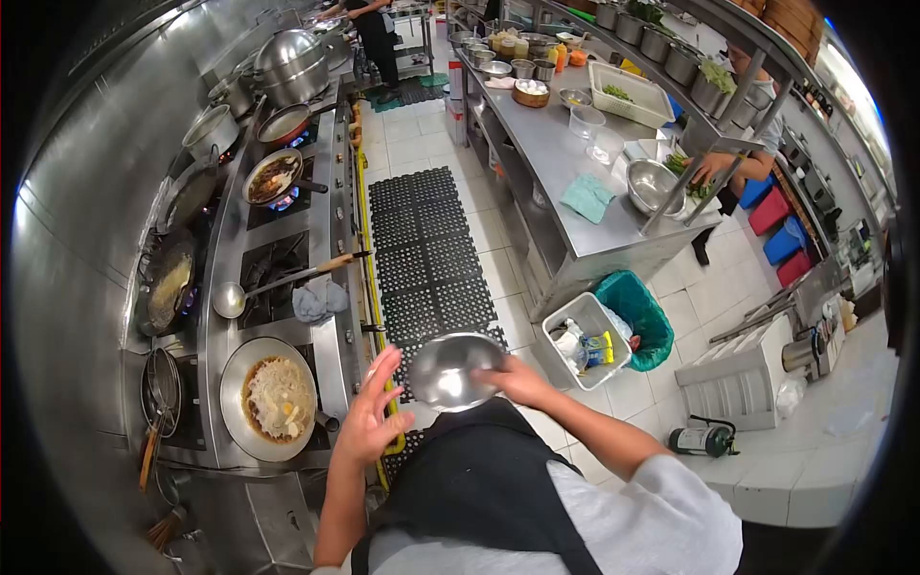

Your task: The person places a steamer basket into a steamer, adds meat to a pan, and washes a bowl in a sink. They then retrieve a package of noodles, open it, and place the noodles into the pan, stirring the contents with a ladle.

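Observation:
My right hand (520, 380) grips the right rim of a steel mixing bowl (450, 369), held in front of my apron. No food shows inside the bowl. To the left of it, my left hand (369, 412) is raised with its fingers spread, holding nothing. A wok (233, 422) sits on the nearest burner, left of my left hand, with pale food and what looks like egg in brown liquid (279, 398). Behind the wok, a ladle (230, 299) with a wooden handle lies across the stove, beside a grey cloth (319, 300).
Lit burners heat a pan of dark sauce (273, 177) and a red pan (285, 125). A strainer (161, 388) hangs at left. Bins (587, 376) stand by the steel prep table (585, 225). A co-worker's hand (711, 169) touches greens there; another person (372, 38) stands far back.

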Action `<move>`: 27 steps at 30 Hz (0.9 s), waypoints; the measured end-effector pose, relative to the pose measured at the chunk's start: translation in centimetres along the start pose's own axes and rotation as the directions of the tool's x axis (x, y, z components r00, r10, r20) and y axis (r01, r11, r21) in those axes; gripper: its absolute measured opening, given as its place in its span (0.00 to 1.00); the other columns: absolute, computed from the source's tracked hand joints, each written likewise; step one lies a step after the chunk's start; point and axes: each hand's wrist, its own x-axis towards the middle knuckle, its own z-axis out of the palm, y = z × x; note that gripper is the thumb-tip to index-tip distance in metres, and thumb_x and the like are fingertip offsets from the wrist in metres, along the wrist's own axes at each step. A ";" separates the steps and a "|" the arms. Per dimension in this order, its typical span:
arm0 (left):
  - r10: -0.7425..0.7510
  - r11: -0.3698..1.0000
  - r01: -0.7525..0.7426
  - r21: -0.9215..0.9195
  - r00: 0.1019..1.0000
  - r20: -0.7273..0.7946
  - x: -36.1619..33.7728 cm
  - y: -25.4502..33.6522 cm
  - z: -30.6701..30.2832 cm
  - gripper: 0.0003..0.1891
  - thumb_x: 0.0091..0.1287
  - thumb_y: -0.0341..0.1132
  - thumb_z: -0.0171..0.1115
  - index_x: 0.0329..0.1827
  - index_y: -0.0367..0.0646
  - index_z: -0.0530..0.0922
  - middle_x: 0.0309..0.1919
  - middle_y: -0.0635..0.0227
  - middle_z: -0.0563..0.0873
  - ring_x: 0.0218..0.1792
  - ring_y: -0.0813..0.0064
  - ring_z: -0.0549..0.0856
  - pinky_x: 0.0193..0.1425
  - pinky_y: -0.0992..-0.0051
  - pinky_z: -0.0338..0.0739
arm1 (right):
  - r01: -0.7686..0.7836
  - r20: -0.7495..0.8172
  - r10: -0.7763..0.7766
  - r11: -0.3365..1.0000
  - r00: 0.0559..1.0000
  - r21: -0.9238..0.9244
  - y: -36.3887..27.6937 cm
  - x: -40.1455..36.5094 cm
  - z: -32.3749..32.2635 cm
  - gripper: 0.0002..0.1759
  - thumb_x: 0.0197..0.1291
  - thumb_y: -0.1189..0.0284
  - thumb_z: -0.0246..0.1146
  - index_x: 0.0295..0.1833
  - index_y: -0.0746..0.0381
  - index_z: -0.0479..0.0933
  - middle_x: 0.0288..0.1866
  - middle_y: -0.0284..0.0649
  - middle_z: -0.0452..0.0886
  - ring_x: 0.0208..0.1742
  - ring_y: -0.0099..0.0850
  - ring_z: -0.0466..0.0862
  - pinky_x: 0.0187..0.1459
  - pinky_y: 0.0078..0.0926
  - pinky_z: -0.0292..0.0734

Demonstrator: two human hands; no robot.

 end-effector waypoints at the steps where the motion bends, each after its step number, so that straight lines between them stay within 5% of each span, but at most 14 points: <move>1: 0.011 0.997 -0.005 -0.075 0.996 0.083 2.2 -0.6 -0.3 0.43 0.69 0.41 0.70 0.84 0.46 0.57 0.81 0.53 0.62 0.81 0.58 0.63 0.77 0.57 0.66 | 0.024 -0.075 -0.025 1.000 0.997 -0.010 0.1 -1.1 -2.9 0.21 0.71 0.61 0.65 0.60 0.65 0.81 0.52 0.42 0.88 0.50 0.32 0.84 0.59 0.34 0.75; 4: -0.153 0.749 0.274 -0.603 0.957 0.245 8.5 -1.3 0.0 0.36 0.72 0.44 0.66 0.81 0.43 0.64 0.78 0.53 0.68 0.82 0.53 0.62 0.80 0.56 0.61 | -0.141 -0.373 -0.059 0.862 0.926 -0.486 8.1 -1.6 -10.4 0.17 0.66 0.64 0.64 0.52 0.67 0.82 0.40 0.48 0.87 0.44 0.38 0.87 0.52 0.42 0.80; 6: -0.248 0.960 0.229 0.163 0.963 0.110 11.1 -4.4 0.3 0.31 0.73 0.45 0.65 0.76 0.43 0.71 0.76 0.52 0.71 0.80 0.52 0.64 0.80 0.57 0.60 | -0.424 -0.533 -0.038 0.558 0.845 -0.713 11.1 -3.3 -14.3 0.16 0.63 0.67 0.65 0.50 0.68 0.81 0.37 0.49 0.87 0.41 0.40 0.89 0.47 0.46 0.82; 7: -0.239 0.818 0.184 0.545 0.970 0.032 12.6 -5.8 0.3 0.28 0.74 0.45 0.64 0.73 0.43 0.74 0.75 0.51 0.72 0.80 0.52 0.65 0.81 0.58 0.60 | -0.507 -0.579 -0.011 0.467 0.816 -0.724 11.4 -3.6 -15.6 0.16 0.62 0.68 0.65 0.49 0.69 0.80 0.35 0.49 0.86 0.39 0.41 0.89 0.42 0.47 0.84; 9: -0.225 0.893 0.154 0.423 0.966 0.124 15.1 -7.4 0.2 0.22 0.77 0.43 0.61 0.69 0.42 0.78 0.69 0.56 0.79 0.73 0.60 0.73 0.78 0.62 0.64 | -0.375 -0.683 0.311 0.925 0.660 0.059 10.5 -4.1 -16.9 0.14 0.60 0.71 0.65 0.46 0.71 0.80 0.34 0.51 0.87 0.35 0.41 0.90 0.35 0.43 0.84; 10: -0.383 0.913 0.350 0.212 0.912 0.145 16.4 -7.2 0.2 0.22 0.78 0.43 0.61 0.70 0.42 0.78 0.67 0.62 0.81 0.70 0.66 0.75 0.74 0.66 0.67 | -0.188 -0.610 0.486 0.853 0.626 0.486 9.8 -4.0 -17.3 0.13 0.60 0.72 0.65 0.45 0.71 0.80 0.33 0.52 0.87 0.33 0.41 0.90 0.31 0.41 0.85; 11: -0.519 0.847 0.531 -0.007 0.831 0.200 17.8 -7.2 0.1 0.22 0.78 0.42 0.60 0.70 0.43 0.78 0.65 0.67 0.82 0.67 0.73 0.77 0.71 0.69 0.70 | -0.222 -0.683 0.391 0.919 0.617 0.325 9.7 -2.9 -18.2 0.13 0.60 0.73 0.65 0.45 0.72 0.80 0.31 0.51 0.86 0.29 0.39 0.89 0.28 0.39 0.84; 13: -0.454 0.891 0.436 0.129 0.870 0.190 20.5 -10.6 -1.1 0.22 0.79 0.43 0.60 0.71 0.44 0.78 0.63 0.73 0.82 0.62 0.79 0.77 0.66 0.73 0.73 | -0.298 -0.775 0.172 0.954 0.608 -0.022 9.7 -0.6 -20.3 0.12 0.61 0.73 0.66 0.45 0.72 0.81 0.28 0.50 0.85 0.23 0.36 0.87 0.22 0.33 0.82; 18: -0.482 0.873 0.487 0.021 0.858 0.179 29.9 -13.8 -5.1 0.21 0.79 0.39 0.60 0.70 0.39 0.77 0.55 0.71 0.85 0.56 0.80 0.81 0.65 0.76 0.74 | -0.225 -0.456 0.499 0.817 0.736 0.531 7.0 11.1 -22.7 0.12 0.63 0.70 0.70 0.44 0.70 0.83 0.31 0.44 0.86 0.17 0.29 0.82 0.17 0.28 0.76; 21: -0.517 0.851 0.524 -0.034 0.847 0.122 36.4 -16.8 -8.7 0.20 0.79 0.39 0.60 0.69 0.39 0.78 0.51 0.73 0.86 0.48 0.83 0.80 0.56 0.79 0.75 | -0.405 -0.526 0.463 0.885 0.713 0.230 7.9 20.9 -25.0 0.12 0.63 0.70 0.70 0.42 0.69 0.84 0.30 0.45 0.86 0.17 0.29 0.83 0.18 0.30 0.78; 23: -0.534 0.842 0.536 -0.055 0.844 0.050 40.4 -16.4 -10.4 0.19 0.79 0.38 0.60 0.68 0.39 0.79 0.47 0.76 0.85 0.42 0.86 0.77 0.49 0.81 0.73 | -0.373 -0.641 -0.177 0.687 0.747 -0.624 13.2 28.0 -26.7 0.15 0.64 0.67 0.68 0.41 0.72 0.84 0.28 0.47 0.86 0.18 0.31 0.84 0.20 0.32 0.80; 24: -0.520 0.851 0.520 -0.069 0.854 0.031 42.5 -16.2 -11.5 0.19 0.79 0.39 0.60 0.68 0.39 0.79 0.46 0.76 0.85 0.41 0.86 0.77 0.48 0.81 0.73 | -0.524 -0.570 0.438 0.851 0.696 0.014 8.2 30.3 -27.0 0.18 0.65 0.65 0.67 0.40 0.74 0.83 0.27 0.50 0.85 0.21 0.34 0.87 0.22 0.34 0.82; 25: -0.499 0.863 0.498 -0.080 0.866 0.006 44.8 -15.9 -12.7 0.19 0.79 0.39 0.60 0.68 0.39 0.79 0.46 0.77 0.85 0.41 0.87 0.77 0.48 0.81 0.73 | -0.419 -0.467 0.507 0.862 0.725 0.285 7.2 33.0 -27.3 0.21 0.65 0.63 0.67 0.36 0.75 0.83 0.24 0.49 0.84 0.20 0.34 0.86 0.22 0.35 0.82; 27: -0.485 0.873 0.482 -0.072 0.874 -0.030 48.6 -15.2 -14.8 0.20 0.79 0.41 0.60 0.68 0.39 0.79 0.46 0.78 0.84 0.40 0.86 0.76 0.47 0.81 0.73 | -0.365 -0.582 -0.030 0.753 0.813 -0.548 7.0 38.1 -28.9 0.25 0.66 0.57 0.68 0.33 0.73 0.81 0.20 0.44 0.80 0.17 0.31 0.81 0.23 0.35 0.83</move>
